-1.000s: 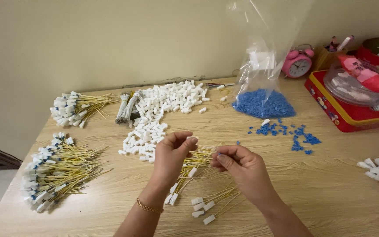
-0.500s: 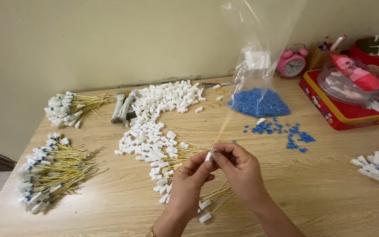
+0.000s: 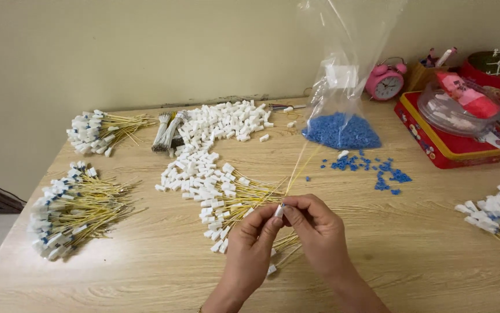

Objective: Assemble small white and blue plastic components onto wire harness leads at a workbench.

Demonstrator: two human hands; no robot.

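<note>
Right now I have my left hand [image 3: 249,243] and right hand [image 3: 318,227] pinching a small white connector [image 3: 278,211] onto thin yellow wires [image 3: 297,167] rising beyond the grip, so seating it squarely seems next.

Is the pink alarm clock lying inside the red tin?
No, the pink alarm clock stands on the table behind the plastic bag, beside the red tin.

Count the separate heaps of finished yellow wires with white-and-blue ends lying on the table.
3: one at the back left, one at the front left, one at the right edge, cut off by the frame, so more may lie unseen.
</note>
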